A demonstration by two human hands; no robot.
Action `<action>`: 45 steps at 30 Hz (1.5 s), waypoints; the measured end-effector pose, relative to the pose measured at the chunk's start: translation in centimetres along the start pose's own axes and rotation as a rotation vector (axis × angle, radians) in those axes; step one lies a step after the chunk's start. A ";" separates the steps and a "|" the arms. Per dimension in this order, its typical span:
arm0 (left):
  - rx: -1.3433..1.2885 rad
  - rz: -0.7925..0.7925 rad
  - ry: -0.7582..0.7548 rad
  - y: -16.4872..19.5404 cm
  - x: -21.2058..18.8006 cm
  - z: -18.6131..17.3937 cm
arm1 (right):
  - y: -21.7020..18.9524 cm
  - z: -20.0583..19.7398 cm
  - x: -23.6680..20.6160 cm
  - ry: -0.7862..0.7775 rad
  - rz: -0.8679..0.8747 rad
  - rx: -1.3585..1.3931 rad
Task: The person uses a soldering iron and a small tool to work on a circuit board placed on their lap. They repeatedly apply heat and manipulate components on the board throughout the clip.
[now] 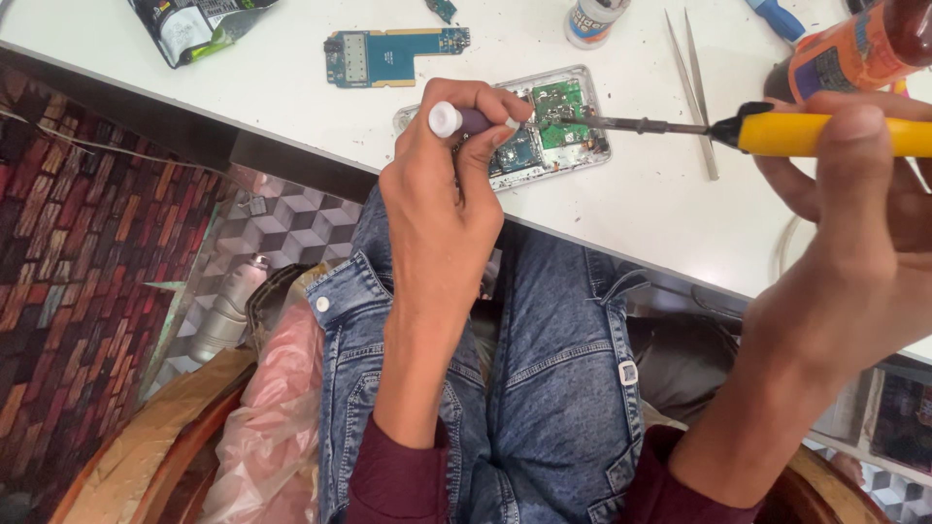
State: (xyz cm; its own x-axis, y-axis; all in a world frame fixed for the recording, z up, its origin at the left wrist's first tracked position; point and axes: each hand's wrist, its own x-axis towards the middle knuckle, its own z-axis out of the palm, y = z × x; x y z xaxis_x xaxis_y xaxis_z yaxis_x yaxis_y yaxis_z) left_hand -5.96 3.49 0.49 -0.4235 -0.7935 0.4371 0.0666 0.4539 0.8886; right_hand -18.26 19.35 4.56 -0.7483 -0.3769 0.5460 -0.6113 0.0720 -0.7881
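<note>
1. The left hand [442,209] has its grip pinched around a small purple-handled tool with a white cap [461,120], the tip pointing at the opened phone.
2. The right hand [854,243] has its grip closed around a yellow-handled soldering iron [777,133]; its dark metal shaft reaches left to the green circuit board [560,107].
3. That board sits inside an opened silver phone frame [594,150], which lies close to the near edge of the white worktop [291,87], just above the person's denim-clad lap.
4. Steel tweezers [691,82] lie just right of the frame, crossing under the iron's shaft.
5. A separate blue L-shaped circuit board [388,53] lies farther back, with bare worktop between it and the frame.
6. An orange bottle [854,53] stands beside the right hand.
</note>
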 end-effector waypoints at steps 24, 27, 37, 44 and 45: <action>-0.031 0.033 0.007 -0.1 -0.2 0.1 | 3.8 -1.8 1.0 0.087 0.230 0.185; 0.006 0.028 0.020 -0.2 -0.1 0.0 | 3.9 -1.9 1.1 0.096 0.277 0.261; 0.011 0.040 0.015 -0.3 -0.2 0.0 | 4.3 -1.9 0.9 0.091 0.275 0.267; -0.004 0.047 0.014 -0.1 -0.2 0.0 | 4.3 -1.4 1.0 0.083 0.280 0.285; 0.002 0.039 0.013 -0.1 -0.1 0.0 | 4.3 -1.1 0.9 0.091 0.278 0.280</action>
State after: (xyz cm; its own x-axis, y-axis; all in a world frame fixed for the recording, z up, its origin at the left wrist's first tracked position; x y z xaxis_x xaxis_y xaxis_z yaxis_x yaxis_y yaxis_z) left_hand -5.91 3.57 0.38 -0.4093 -0.7803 0.4729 0.0812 0.4851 0.8707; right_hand -21.83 20.34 1.99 -0.9025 -0.2947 0.3140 -0.2980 -0.0992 -0.9494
